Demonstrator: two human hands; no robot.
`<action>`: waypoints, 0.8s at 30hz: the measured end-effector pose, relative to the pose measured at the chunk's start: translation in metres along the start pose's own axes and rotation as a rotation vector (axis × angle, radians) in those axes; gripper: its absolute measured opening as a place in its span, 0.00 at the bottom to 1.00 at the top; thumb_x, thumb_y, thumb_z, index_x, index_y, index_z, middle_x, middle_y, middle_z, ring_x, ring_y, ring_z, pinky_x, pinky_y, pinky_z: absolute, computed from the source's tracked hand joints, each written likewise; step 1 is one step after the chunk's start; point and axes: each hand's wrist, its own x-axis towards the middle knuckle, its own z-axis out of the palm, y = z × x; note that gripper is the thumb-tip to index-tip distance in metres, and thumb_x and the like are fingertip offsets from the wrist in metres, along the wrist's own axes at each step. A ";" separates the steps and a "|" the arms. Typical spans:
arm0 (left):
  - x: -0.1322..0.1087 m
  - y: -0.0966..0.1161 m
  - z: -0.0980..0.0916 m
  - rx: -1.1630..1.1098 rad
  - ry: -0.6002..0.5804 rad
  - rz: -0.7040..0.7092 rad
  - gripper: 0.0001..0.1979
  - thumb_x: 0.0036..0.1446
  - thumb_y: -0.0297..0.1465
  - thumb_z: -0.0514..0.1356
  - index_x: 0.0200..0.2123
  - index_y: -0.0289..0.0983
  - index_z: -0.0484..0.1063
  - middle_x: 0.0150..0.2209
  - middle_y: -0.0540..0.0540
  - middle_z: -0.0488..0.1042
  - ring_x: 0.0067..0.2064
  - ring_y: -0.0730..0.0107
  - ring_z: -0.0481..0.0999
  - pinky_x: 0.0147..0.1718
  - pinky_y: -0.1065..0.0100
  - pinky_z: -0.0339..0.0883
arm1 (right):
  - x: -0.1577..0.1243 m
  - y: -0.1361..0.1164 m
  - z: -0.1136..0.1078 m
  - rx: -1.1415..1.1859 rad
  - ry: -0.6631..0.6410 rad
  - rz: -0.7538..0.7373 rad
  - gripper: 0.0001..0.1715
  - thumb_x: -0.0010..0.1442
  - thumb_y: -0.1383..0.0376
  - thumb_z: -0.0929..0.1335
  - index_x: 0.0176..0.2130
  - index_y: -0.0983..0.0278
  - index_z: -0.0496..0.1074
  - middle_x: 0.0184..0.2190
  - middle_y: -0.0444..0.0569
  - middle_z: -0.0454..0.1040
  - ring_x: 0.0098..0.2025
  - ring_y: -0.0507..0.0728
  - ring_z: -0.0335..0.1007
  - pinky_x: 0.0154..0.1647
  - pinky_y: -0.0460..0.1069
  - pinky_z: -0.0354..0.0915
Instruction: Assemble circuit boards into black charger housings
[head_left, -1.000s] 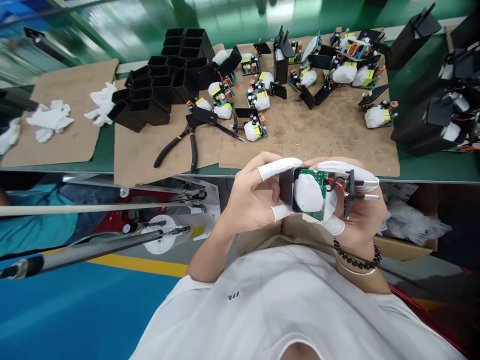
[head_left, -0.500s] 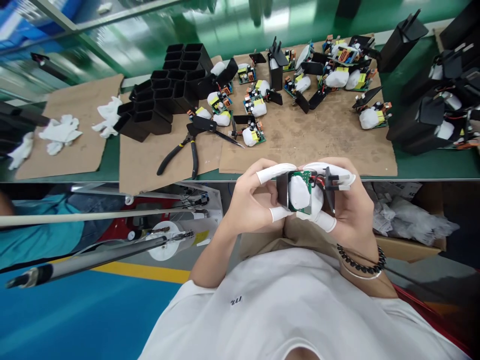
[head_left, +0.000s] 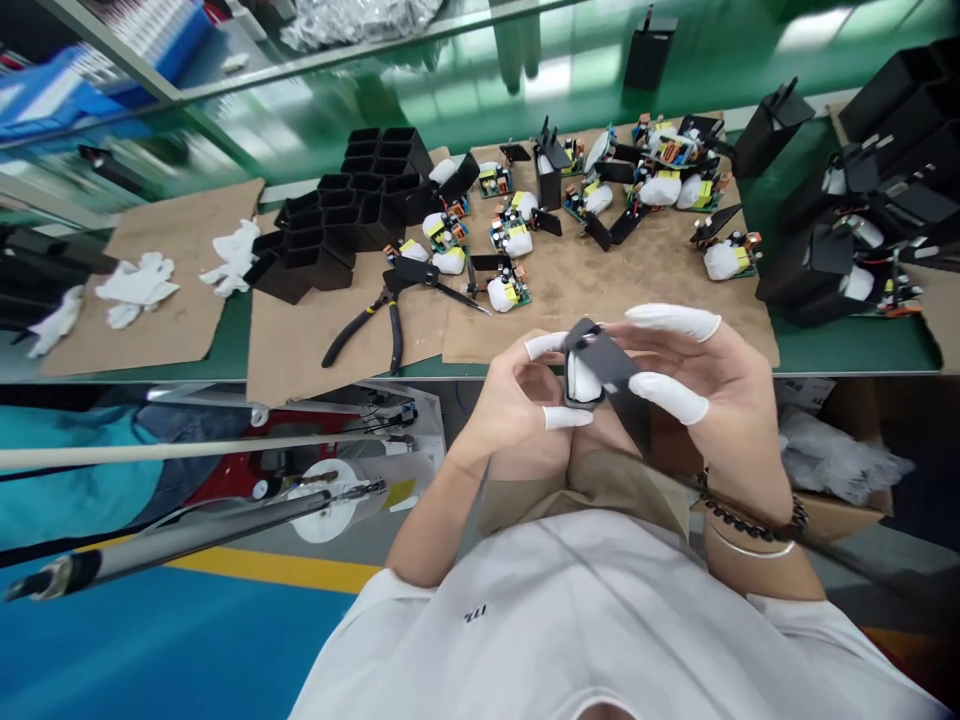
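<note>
My left hand (head_left: 514,405), with white finger cots on thumb and finger, grips a small black plastic housing (head_left: 583,404) between them. White filler material (head_left: 581,380) shows in the housing's mouth; any circuit board inside is hidden. A black end cap (head_left: 606,358) lies slanted across the opening, blurred by motion. To its right, my right hand (head_left: 724,375) has its cot-covered thumb and finger spread apart. The thumb tip is at the cap's right edge; whether it touches cannot be made out.
Circuit boards with black caps (head_left: 510,240) lie on the cardboard (head_left: 600,290). Left of them stand several black housings (head_left: 322,250), with pliers (head_left: 394,300) in front. White gloves (head_left: 139,285) lie further left. Partly filled housings (head_left: 810,270) stand right. A cardboard box (head_left: 847,510) is below the bench.
The circuit board with white filler has gone down into the housing, and the cap now lies over the opening. My right hand has let go and opened, moving slightly right.
</note>
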 end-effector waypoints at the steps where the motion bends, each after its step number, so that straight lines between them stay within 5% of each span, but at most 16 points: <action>1: 0.002 0.001 0.002 0.023 0.018 0.018 0.38 0.33 0.33 0.82 0.51 0.35 0.79 0.48 0.41 0.80 0.35 0.70 0.78 0.33 0.69 0.76 | 0.002 -0.001 0.001 -0.052 0.035 -0.021 0.22 0.60 0.64 0.78 0.54 0.55 0.79 0.52 0.46 0.85 0.52 0.58 0.84 0.52 0.54 0.82; 7: 0.010 0.003 0.016 0.101 0.126 0.123 0.32 0.40 0.25 0.75 0.52 0.37 0.78 0.49 0.46 0.76 0.26 0.83 0.72 0.28 0.73 0.72 | 0.014 -0.009 0.004 -0.496 0.160 -0.248 0.12 0.59 0.66 0.78 0.45 0.56 0.84 0.45 0.45 0.87 0.44 0.59 0.86 0.46 0.55 0.83; 13: 0.030 -0.008 0.040 0.183 0.278 0.177 0.31 0.42 0.20 0.69 0.53 0.38 0.76 0.47 0.48 0.73 0.25 0.81 0.73 0.27 0.72 0.71 | 0.022 -0.009 0.009 -0.959 0.302 -0.359 0.05 0.64 0.64 0.74 0.38 0.58 0.84 0.40 0.49 0.87 0.41 0.61 0.85 0.42 0.56 0.79; 20: 0.040 -0.017 0.053 0.221 0.306 0.175 0.30 0.43 0.19 0.68 0.52 0.38 0.76 0.44 0.49 0.72 0.25 0.77 0.73 0.36 0.64 0.74 | 0.026 0.008 0.017 -1.089 0.354 -0.339 0.07 0.65 0.65 0.71 0.35 0.59 0.82 0.38 0.51 0.85 0.40 0.61 0.81 0.41 0.56 0.76; 24: 0.038 -0.014 0.047 0.465 0.322 0.152 0.29 0.46 0.19 0.65 0.54 0.36 0.76 0.43 0.45 0.77 0.39 0.61 0.80 0.51 0.55 0.70 | 0.018 0.027 0.024 -1.028 0.285 -0.271 0.08 0.63 0.61 0.74 0.43 0.60 0.81 0.47 0.55 0.82 0.48 0.64 0.80 0.49 0.60 0.77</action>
